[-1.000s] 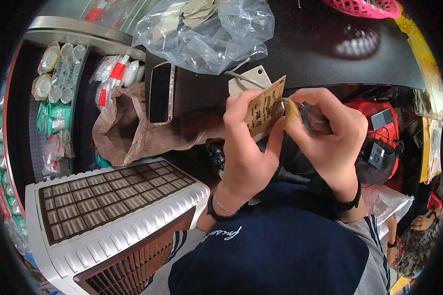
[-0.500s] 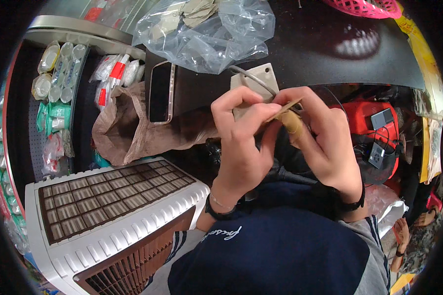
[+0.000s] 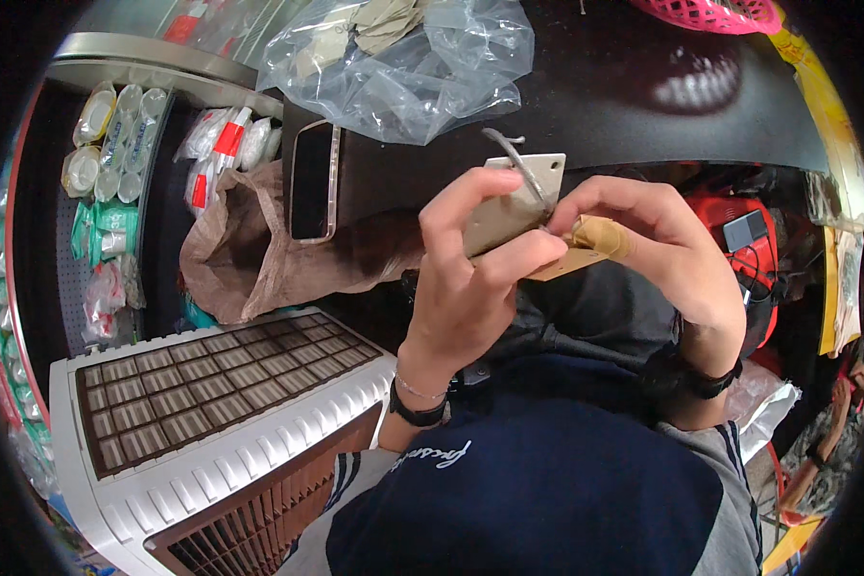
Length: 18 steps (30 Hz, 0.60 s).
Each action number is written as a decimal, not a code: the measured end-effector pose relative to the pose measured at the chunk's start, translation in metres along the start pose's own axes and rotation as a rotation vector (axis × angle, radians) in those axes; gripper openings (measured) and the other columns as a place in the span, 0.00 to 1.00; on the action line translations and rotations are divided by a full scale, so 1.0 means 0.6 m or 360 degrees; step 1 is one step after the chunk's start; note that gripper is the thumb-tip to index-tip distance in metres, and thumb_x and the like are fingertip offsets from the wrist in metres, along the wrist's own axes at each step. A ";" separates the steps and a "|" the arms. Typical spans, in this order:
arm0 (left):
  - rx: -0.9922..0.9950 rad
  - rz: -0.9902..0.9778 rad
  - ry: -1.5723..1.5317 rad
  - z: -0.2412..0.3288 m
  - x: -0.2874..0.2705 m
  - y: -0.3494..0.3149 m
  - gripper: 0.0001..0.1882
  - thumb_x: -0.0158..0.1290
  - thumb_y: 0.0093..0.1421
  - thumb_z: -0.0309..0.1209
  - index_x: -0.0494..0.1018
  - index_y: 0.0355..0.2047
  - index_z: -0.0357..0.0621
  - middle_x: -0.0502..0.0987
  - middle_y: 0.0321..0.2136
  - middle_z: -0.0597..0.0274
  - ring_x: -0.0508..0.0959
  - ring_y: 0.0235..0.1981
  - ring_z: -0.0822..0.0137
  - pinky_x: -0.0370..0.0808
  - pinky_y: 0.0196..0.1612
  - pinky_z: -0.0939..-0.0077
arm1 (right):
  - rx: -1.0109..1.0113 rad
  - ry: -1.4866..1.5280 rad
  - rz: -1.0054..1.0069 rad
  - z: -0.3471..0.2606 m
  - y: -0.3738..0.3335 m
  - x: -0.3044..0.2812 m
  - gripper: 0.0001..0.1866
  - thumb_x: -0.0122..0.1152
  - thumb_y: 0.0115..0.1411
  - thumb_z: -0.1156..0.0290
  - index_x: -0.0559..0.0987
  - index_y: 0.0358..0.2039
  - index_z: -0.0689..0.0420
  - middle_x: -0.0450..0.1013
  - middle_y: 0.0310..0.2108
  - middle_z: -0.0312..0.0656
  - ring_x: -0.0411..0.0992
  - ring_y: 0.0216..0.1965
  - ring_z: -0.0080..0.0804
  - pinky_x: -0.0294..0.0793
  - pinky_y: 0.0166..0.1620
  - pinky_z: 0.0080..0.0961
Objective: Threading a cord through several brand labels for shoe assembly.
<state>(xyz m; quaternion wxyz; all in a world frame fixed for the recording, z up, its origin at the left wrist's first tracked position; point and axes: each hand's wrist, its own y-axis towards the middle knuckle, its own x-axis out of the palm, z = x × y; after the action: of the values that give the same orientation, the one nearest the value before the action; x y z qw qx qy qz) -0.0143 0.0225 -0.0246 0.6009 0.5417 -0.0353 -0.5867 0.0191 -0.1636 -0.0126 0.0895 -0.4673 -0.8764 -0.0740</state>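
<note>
Both hands are raised over my lap at the table edge, working on a flat cream card tag [image 3: 490, 216] with a punched corner. My left hand [image 3: 475, 259] is closed on the tag, thumb in front and index finger behind. A grey cord [image 3: 536, 180] crosses the tag, its end sticking up at the top. My right hand [image 3: 667, 235] pinches where the cord meets the tag; its fingertips are partly hidden. Tan tape [image 3: 600, 236] wraps the right thumb. Below it shows a tan card edge [image 3: 568, 262] with small holes; I cannot tell whether it is the same tag.
On the black table [image 3: 605, 106] lie a clear plastic bag [image 3: 422, 82] of similar cards and a phone [image 3: 315, 182]. A brown sack [image 3: 226, 254] and white air cooler [image 3: 230, 413] stand left. A red bag [image 3: 715, 211] and another person's arm [image 3: 821, 451] are at right.
My hands have moved apart slightly, the right one shifting right. The tag has tilted up, and the cord's end now points upward. The other person's arm at the lower right has moved.
</note>
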 end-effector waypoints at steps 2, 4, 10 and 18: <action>-0.0017 -0.0103 -0.0049 0.004 0.000 0.001 0.24 0.59 0.43 0.14 0.68 0.38 0.51 0.63 0.47 0.51 0.67 0.49 0.54 0.69 0.48 0.68 | 0.0026 -0.0016 -0.0006 0.001 0.000 -0.010 0.09 0.52 0.61 0.74 0.76 0.36 0.66 0.73 0.28 0.35 0.67 0.29 0.16 0.67 0.34 0.15; 0.0001 -0.0157 -0.0061 0.005 -0.002 0.005 0.24 0.59 0.42 0.13 0.68 0.38 0.51 0.63 0.47 0.51 0.67 0.49 0.54 0.69 0.47 0.68 | 0.0170 -0.0067 -0.0093 0.001 0.000 -0.021 0.07 0.53 0.59 0.77 0.76 0.35 0.67 0.72 0.28 0.35 0.67 0.30 0.15 0.66 0.34 0.14; -0.0048 -0.0319 -0.0133 0.007 -0.004 0.013 0.27 0.54 0.46 0.14 0.65 0.45 0.54 0.62 0.47 0.54 0.72 0.45 0.52 0.78 0.38 0.67 | -0.0083 -0.0490 -0.0110 0.002 0.000 -0.024 0.05 0.54 0.58 0.78 0.75 0.34 0.66 0.71 0.27 0.33 0.66 0.30 0.14 0.65 0.34 0.12; -0.0471 -0.0588 -0.0828 0.006 -0.012 0.004 0.36 0.56 0.41 0.10 0.59 0.51 0.43 0.61 0.50 0.50 0.65 0.53 0.49 0.64 0.54 0.64 | -0.0226 -0.0011 0.0873 0.008 -0.006 -0.046 0.15 0.53 0.62 0.67 0.74 0.44 0.64 0.71 0.34 0.34 0.67 0.36 0.16 0.65 0.41 0.14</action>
<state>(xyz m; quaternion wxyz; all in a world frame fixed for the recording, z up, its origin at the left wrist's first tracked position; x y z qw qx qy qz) -0.0174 0.0248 -0.0171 0.5273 0.2782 -0.0033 -0.8028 0.0309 -0.1866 -0.0234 0.0702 -0.6924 -0.7101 -0.1067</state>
